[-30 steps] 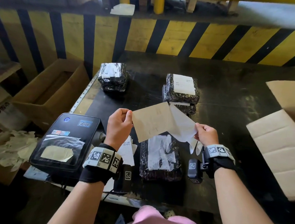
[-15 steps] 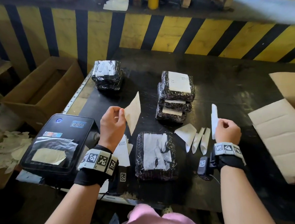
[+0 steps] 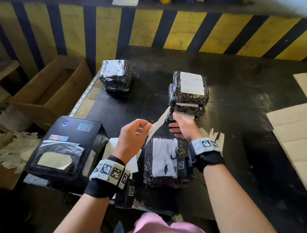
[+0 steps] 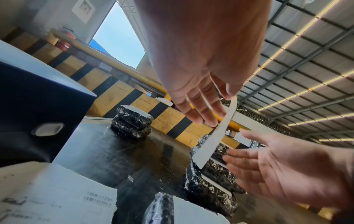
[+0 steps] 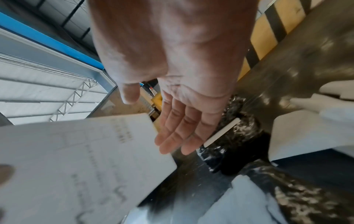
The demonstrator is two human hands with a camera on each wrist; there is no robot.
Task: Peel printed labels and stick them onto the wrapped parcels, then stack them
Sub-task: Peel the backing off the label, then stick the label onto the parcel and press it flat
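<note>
My left hand (image 3: 147, 128) pinches one edge of a peeled white label (image 3: 158, 122) and holds it in the air over the table. The same label (image 4: 214, 136) hangs edge-on from the left hand (image 4: 220, 109) in the left wrist view. My right hand (image 3: 175, 128) is open with straight fingers at the label's far edge, holding nothing. The right wrist view shows the label's printed face (image 5: 80, 163) beside the right hand (image 5: 172, 139). Just below lies a black wrapped parcel (image 3: 164, 162) with torn white paper on top. Behind it stands a stack of three labelled parcels (image 3: 189, 93).
A black label printer (image 3: 63, 147) sits at the table's front left. A stack of two parcels (image 3: 116, 76) stands at the back left. Loose backing papers (image 3: 211, 134) lie right of my right hand. Flat cardboard (image 3: 292, 131) covers the right side, and an open carton (image 3: 50, 87) stands left of the table.
The label came off its backing. My right hand carried the backing to the right, let it go, and came back empty to the label. My left hand kept hold of the label.
</note>
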